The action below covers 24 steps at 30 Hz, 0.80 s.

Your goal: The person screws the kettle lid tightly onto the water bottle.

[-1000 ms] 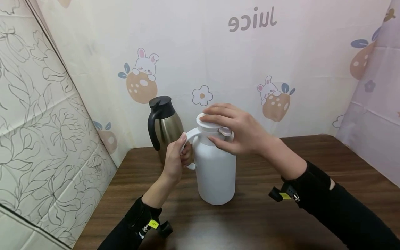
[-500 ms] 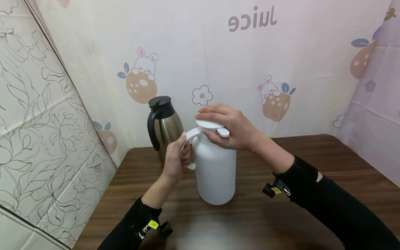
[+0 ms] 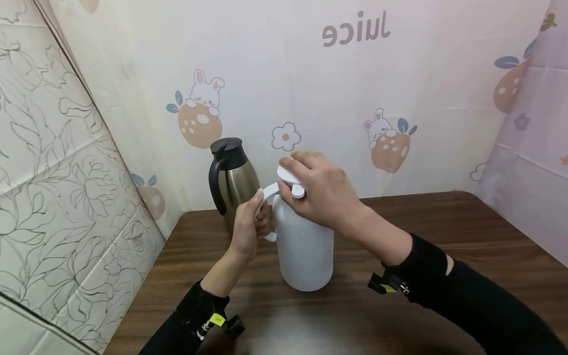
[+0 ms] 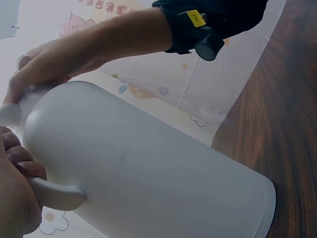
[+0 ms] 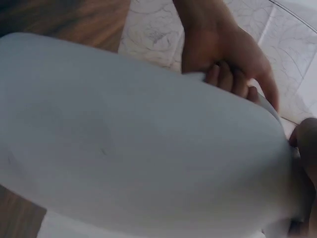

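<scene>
A white vacuum jug stands upright on the wooden table. My left hand grips its white handle, fingers curled through the loop and thumb along the top. Over the top, my right hand holds the round white lid, with the thumb beside a small protruding tab. In the left wrist view the jug body fills the middle, the right hand bent over its top. The right wrist view shows the left hand's curled fingers behind the jug; the lid is mostly hidden there.
Behind the left hand stands a steel vacuum jug with a black lid and handle, partly covered by that hand. A printed curtain hangs along the table's back edge. Dark wooden tabletop extends to the right.
The right hand has settled around the lid and turned it, swinging the tab from the right toward the front. The left hand keeps its grip, and the jug stays in place.
</scene>
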Each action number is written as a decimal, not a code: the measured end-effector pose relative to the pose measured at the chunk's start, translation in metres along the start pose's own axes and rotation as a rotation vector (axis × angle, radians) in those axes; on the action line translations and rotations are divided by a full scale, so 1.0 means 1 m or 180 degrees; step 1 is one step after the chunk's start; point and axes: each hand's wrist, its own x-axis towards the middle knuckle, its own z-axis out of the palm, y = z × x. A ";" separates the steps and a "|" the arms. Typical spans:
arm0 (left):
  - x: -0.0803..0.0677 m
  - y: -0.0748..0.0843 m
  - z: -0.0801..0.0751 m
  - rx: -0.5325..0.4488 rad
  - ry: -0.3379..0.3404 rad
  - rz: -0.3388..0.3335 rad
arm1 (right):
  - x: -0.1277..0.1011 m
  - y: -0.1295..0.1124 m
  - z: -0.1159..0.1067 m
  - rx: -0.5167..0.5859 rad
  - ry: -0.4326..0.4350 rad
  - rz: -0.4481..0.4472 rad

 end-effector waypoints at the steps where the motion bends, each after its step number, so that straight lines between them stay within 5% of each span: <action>1: 0.000 0.000 0.000 0.0011 -0.0003 0.0000 | 0.000 0.002 -0.002 0.0038 -0.0070 -0.0047; 12: 0.000 0.000 0.001 0.0039 0.0026 -0.0055 | 0.017 0.046 -0.003 0.0992 -0.0654 -0.1074; 19: 0.001 -0.002 0.000 -0.0008 0.0011 -0.0040 | 0.020 0.048 0.002 0.1120 -0.0615 -0.1088; 24: 0.001 -0.002 0.000 -0.0012 0.0032 -0.0045 | 0.017 0.033 0.001 0.0679 -0.0558 -0.0747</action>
